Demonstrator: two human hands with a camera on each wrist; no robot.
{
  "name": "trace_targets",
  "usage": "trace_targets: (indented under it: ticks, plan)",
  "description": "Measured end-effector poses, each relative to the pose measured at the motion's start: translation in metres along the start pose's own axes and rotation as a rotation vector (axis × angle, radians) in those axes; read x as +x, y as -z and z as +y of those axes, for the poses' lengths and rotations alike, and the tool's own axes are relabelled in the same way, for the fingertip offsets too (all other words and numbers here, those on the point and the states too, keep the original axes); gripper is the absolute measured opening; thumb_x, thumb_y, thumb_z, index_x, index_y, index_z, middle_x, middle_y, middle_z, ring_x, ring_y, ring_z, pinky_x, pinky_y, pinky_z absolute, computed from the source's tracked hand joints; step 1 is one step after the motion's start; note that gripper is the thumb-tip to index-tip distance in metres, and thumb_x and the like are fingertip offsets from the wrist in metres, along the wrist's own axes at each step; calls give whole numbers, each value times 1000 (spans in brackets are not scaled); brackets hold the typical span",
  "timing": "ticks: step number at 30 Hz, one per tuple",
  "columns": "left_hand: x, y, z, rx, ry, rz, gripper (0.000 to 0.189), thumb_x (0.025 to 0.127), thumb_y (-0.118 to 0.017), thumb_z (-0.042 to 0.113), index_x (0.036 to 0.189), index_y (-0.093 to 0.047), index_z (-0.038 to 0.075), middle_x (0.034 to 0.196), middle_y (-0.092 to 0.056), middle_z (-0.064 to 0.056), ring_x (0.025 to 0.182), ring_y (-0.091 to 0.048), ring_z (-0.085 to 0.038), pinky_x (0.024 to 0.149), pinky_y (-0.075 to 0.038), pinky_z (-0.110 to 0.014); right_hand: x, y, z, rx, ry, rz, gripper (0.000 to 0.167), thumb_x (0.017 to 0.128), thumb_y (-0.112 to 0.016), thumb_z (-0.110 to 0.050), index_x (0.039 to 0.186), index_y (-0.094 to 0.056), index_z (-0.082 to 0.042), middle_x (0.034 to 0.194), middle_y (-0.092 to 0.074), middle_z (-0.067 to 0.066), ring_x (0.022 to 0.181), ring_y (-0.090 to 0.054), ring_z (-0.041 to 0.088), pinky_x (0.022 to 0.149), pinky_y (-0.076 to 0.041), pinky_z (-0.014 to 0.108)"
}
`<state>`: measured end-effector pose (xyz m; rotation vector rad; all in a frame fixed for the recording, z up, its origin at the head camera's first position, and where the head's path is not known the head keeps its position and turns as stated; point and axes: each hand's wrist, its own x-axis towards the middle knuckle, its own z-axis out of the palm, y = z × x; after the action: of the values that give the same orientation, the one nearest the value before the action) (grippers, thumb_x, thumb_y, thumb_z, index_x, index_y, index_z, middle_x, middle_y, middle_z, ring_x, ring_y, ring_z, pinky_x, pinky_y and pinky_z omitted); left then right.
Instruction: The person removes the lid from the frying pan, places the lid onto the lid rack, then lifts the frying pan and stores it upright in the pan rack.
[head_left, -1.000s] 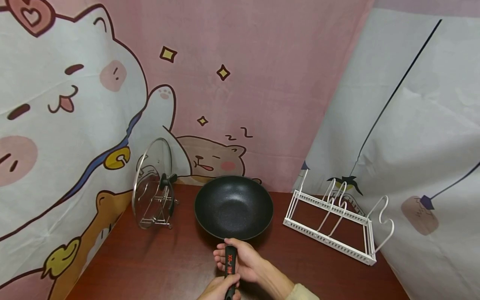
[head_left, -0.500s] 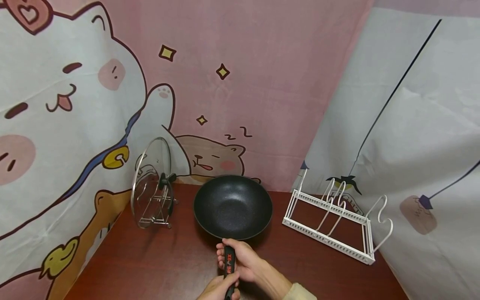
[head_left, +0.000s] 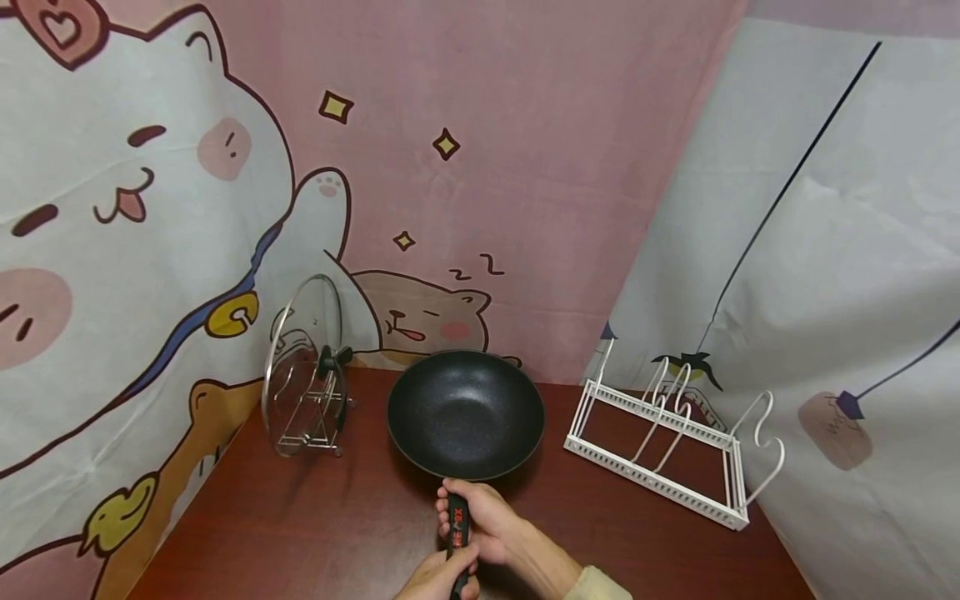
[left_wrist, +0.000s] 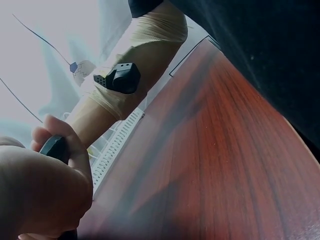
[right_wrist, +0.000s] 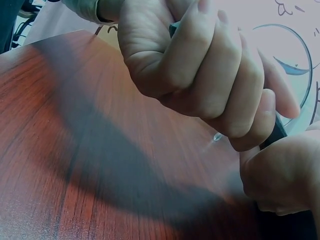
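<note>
A black wok (head_left: pixel 465 417) with a dark non-stick inside stands mid-table in the head view, its handle (head_left: pixel 458 521) pointing toward me and marked with red lettering. My right hand (head_left: pixel 491 521) grips the handle close to the pan, palm on the right side and fingers curled round to the left. Behind it, my left hand (head_left: pixel 438 573) holds the handle's end with the thumb laid on top. The left wrist view has the left hand (left_wrist: pixel 45 185) near the camera, and the handle end (left_wrist: pixel 56 148) shows there. In the right wrist view, the left hand's fingers (right_wrist: pixel 220 75) wrap the handle.
To the left, a glass lid (head_left: pixel 300 392) with a black knob stands upright on a small wire rack (head_left: pixel 311 437). A white pan rack (head_left: pixel 652 475) with curved dividers lies at the right. A printed curtain (head_left: pixel 480 208) hangs behind the red-brown table (head_left: pixel 315 525).
The right hand's fingers have drawn in closer against the handle. The wok has hardly moved, and the left hand keeps its hold.
</note>
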<state>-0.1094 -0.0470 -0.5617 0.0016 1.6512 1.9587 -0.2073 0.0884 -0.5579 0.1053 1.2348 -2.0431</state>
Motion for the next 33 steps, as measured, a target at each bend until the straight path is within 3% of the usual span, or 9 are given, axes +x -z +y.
trace_targets:
  ticks: [6, 15, 24, 33]
  plan:
    - [2, -1, -3, -19, -4, 16, 36, 117, -55, 43, 89, -56, 21, 68, -53, 10, 58, -44, -5, 55, -38, -19, 0, -1, 0, 6, 4, -14, 22, 117, -49, -22, 101, -62, -17, 80, -64, -10, 65, -57, 1, 66, -54, 15]
    - [9, 6, -12, 52, -99, -13, 38, 113, -60, 49, 86, -56, 22, 67, -56, 11, 58, -46, -4, 55, -37, -19, 0, -3, 1, 98, 2, -51, 12, 114, -48, -16, 106, -55, -13, 74, -45, -11, 58, -44, 1, 58, -44, 14]
    - [4, 0, -5, 67, -80, 27, 35, 115, -55, 37, 85, -54, 19, 66, -54, 10, 56, -44, -4, 54, -36, -20, -1, -3, 1, 104, 6, -42, 9, 110, -50, -16, 103, -56, -14, 74, -43, -12, 58, -42, 1, 59, -42, 15]
    - [4, -2, -6, 62, -86, 37, 37, 115, -55, 36, 81, -53, 19, 65, -55, 10, 55, -44, -4, 54, -36, -19, -1, -2, 2, 106, 11, -40, 11, 109, -49, -16, 99, -55, -15, 74, -40, -11, 58, -41, 1, 59, -41, 16]
